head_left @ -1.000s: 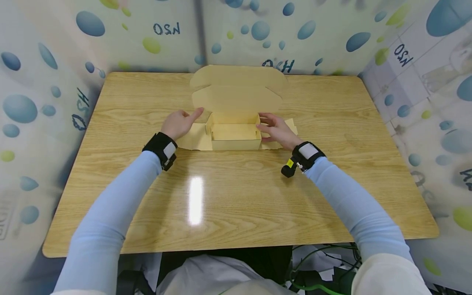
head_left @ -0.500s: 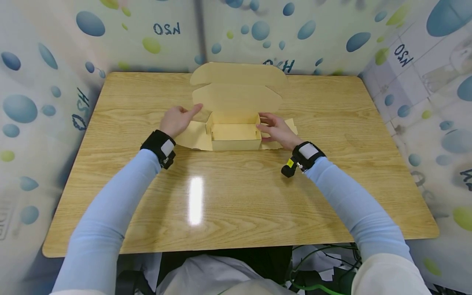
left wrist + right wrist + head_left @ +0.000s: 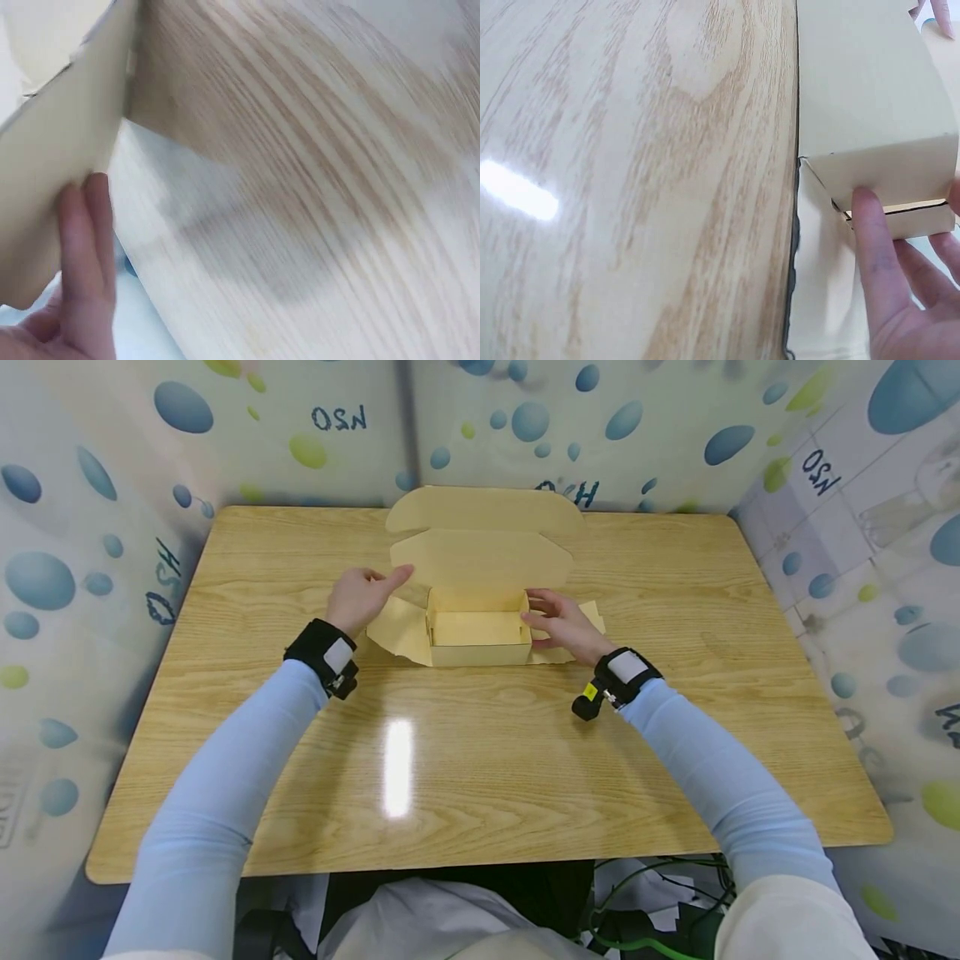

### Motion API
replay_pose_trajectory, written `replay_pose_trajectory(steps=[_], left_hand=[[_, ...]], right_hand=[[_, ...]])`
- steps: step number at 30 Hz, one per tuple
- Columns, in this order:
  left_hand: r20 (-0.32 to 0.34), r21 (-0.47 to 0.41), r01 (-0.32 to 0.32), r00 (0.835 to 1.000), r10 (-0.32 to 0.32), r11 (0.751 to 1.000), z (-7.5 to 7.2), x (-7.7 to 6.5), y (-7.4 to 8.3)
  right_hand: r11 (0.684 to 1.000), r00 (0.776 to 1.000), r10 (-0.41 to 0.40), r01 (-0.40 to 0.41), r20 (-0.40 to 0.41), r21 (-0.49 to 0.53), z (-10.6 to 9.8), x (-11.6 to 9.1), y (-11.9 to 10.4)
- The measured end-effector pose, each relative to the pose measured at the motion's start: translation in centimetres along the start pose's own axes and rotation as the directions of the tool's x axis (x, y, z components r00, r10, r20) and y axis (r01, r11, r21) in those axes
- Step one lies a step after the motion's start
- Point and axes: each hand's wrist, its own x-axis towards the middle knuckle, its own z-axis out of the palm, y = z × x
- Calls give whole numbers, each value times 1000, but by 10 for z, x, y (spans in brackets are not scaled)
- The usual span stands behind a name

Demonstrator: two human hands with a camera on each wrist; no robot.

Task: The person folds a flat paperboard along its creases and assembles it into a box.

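Note:
A pale cardboard box [image 3: 480, 656] lies on the table with its lid [image 3: 480, 556] raised at the back. My left hand [image 3: 362, 597] is at the box's left side flap [image 3: 397, 631]. In the left wrist view, two straight fingers [image 3: 82, 247] touch the outer face of that flap, which is tilted up; the far side of the flap is hidden. My right hand [image 3: 564, 625] holds the box's right end wall [image 3: 885, 172]. One digit presses the outside of that wall, and other fingers lie near its top edge. The box's right flap [image 3: 592, 614] lies spread beside it.
The wooden table [image 3: 487, 777] has a bright light reflection in front of the box. Dotted curtains [image 3: 637, 435] stand behind and at both sides. Green and black cables [image 3: 637, 902] hang below the front edge at the right.
My left hand has moved slightly back and upward, and the left flap has tilted up off the table. The lid stands a little higher. The right hand has stayed in place.

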Motion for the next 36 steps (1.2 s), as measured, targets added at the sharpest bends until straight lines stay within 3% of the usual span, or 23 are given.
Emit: replay_pose_trajectory(steps=[8, 16, 27, 36], left_hand=[[-2, -112, 15, 1000, -16, 994, 3, 1, 6], [30, -249, 47, 999, -41, 967, 5, 4, 6], [132, -297, 128, 987, -92, 946, 3, 2, 9], [165, -388, 133, 984, -73, 912, 6, -4, 19]], right_hand=[[1000, 1000, 3, -3, -11, 4, 1, 1, 1], [1000, 1000, -5, 5, -6, -8, 0, 1, 1], [1000, 1000, 0, 0, -4, -3, 0, 1, 1], [1000, 1000, -1, 1, 4, -3, 0, 0, 0]])
